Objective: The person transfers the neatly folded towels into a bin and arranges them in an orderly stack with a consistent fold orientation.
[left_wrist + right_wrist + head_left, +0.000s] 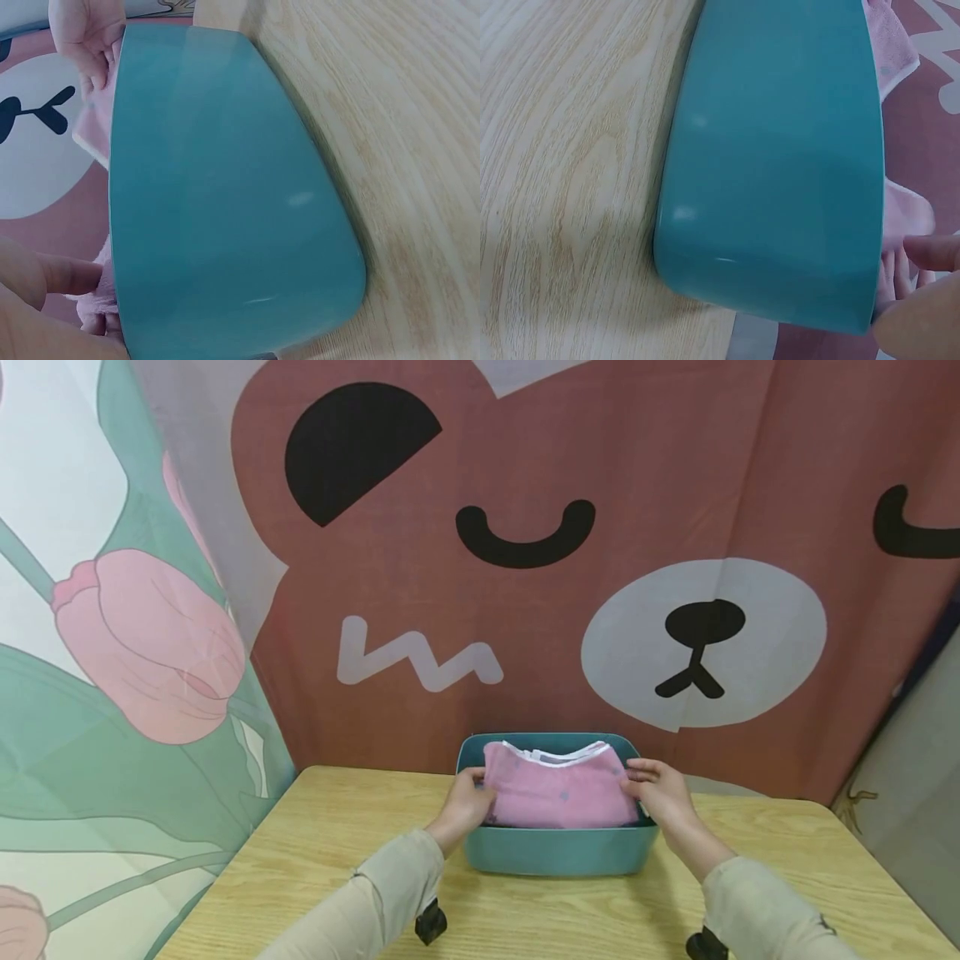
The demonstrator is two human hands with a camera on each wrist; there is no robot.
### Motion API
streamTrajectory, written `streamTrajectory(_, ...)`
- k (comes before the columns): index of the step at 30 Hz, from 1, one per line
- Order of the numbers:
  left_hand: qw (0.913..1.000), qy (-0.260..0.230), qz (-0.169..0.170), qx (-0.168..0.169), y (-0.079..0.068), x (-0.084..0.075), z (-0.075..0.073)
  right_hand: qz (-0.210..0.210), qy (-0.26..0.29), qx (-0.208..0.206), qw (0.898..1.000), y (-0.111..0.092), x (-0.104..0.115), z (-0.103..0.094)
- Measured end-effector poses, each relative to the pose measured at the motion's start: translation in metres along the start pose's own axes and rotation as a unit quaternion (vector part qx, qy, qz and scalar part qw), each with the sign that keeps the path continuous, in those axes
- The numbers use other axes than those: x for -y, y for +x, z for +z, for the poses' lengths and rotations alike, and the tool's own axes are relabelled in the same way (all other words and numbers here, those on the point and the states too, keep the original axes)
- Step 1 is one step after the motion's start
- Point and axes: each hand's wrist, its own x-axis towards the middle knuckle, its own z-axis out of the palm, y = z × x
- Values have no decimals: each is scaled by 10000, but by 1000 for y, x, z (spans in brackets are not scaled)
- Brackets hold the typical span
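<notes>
A pink cloth with white edging [558, 793], folded and dotted with small dark marks, stands partly inside a teal plastic bin [558, 852]. My left hand [467, 802] pinches the cloth's left side between thumb and fingers, at the bin's rim. On the opposite side my right hand [660, 789] pinches the cloth's right edge. In the left wrist view, the bin's outer wall [225, 195] hides most of the cloth, and pink fabric [106, 289] shows between the left fingers. The right wrist view has pink fabric [906, 214] beside the right thumb, above the rim.
The bin rests on a light wood-grain table [360, 843], near its back edge. Behind the table hangs a brown curtain with a cartoon bear [420, 577]. A floral curtain [150, 643] hangs at the left. Black wrist devices [431, 922] sit under both sleeves.
</notes>
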Motion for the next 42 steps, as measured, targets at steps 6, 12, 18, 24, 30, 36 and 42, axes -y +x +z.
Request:
streamTrajectory(6, 9999, -73, 104, -26, -2, -1, 1, -29, 199, 63, 9998, 0, -1, -1)
streamTrajectory(12, 9995, -163, 283, -23, -3, 0, 1, -147, 325, -1, 9994, 0, 0, -1)
streamTrajectory(18, 9991, 93, 396, -74, -6, 2, 3, -159, 359, -27, 9992, -2, 1, -1)
streamTrajectory(24, 9986, -173, 492, -86, -10, 3, 3, -152, 481, -98, 9987, -4, 2, -2)
streamTrajectory(30, 9956, -453, 817, -126, -14, 6, 0, -156, 240, -131, 9995, -8, 2, -2)
streamTrajectory(36, 9904, -943, 1003, -88, -18, 8, -1, -296, 121, -68, 9995, -15, 4, -3)
streamTrajectory(42, 9836, -1480, 1029, 48, -28, 10, -6, -502, 24, -59, 9987, -25, 6, -6)
